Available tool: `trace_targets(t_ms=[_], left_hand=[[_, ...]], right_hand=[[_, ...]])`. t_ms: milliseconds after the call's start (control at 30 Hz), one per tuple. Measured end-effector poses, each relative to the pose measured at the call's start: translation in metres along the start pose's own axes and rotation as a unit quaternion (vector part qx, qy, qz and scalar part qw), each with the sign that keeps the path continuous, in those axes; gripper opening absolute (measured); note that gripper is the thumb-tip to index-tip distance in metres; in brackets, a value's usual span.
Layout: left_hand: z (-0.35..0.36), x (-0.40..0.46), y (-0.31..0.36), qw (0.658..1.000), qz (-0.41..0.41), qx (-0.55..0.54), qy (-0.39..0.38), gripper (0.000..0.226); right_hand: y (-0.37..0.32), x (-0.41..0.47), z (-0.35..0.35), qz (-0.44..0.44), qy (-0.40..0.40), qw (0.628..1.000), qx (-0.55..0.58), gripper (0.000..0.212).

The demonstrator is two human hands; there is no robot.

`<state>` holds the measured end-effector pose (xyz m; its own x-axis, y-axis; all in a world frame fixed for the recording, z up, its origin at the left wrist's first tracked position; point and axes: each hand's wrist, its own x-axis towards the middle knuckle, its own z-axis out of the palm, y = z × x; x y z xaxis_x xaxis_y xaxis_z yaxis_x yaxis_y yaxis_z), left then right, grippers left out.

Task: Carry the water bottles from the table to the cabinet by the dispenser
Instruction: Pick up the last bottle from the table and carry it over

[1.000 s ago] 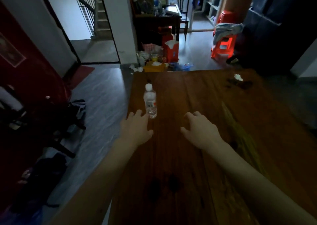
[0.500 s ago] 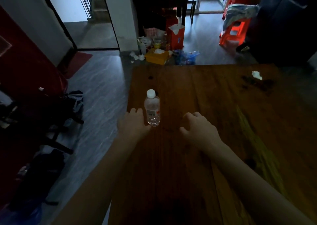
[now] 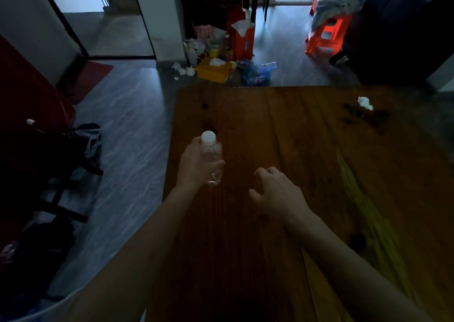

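A small clear water bottle (image 3: 211, 153) with a white cap stands upright near the left edge of the dark wooden table (image 3: 307, 150). My left hand (image 3: 195, 165) is wrapped around its body from the left, thumb across the front. My right hand (image 3: 276, 192) hovers over the table a little to the right of the bottle, fingers loosely curled, holding nothing. No cabinet or dispenser is visible.
A crumpled white tissue (image 3: 365, 102) lies at the table's far right. Beyond the far edge the floor holds a yellow box (image 3: 213, 72), a red carton (image 3: 242, 39), blue plastic bags (image 3: 255, 72) and an orange stool (image 3: 324, 38). A dark chair with bags (image 3: 56, 154) stands left.
My left hand has moved forward from beside the bottle and closed around it. The right hand has stayed roughly in place. The camera has tilted down.
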<state>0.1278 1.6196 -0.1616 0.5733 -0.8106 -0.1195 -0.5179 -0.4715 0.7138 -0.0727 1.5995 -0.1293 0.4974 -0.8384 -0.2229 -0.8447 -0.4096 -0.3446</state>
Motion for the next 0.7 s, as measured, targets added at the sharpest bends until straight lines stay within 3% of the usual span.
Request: trace_targets(t_ms=[233, 433, 700], left_hand=[[-0.008, -0.015, 0.003, 0.992, 0.116, 0.023, 0.034, 0.072], [-0.069, -0.063, 0.031, 0.974, 0.218, 0.018, 0.058, 0.070], [-0.123, -0.146, 0.056, 0.976, 0.218, -0.015, 0.021, 0.060]], right_hand=[[0.006, -0.005, -0.001, 0.005, 0.011, 1.000, 0.001, 0.053], [0.002, -0.037, -0.017, -0.034, 0.051, 0.996, 0.063, 0.044], [-0.024, -0.102, -0.023, -0.139, 0.069, 0.967, 0.201, 0.040]])
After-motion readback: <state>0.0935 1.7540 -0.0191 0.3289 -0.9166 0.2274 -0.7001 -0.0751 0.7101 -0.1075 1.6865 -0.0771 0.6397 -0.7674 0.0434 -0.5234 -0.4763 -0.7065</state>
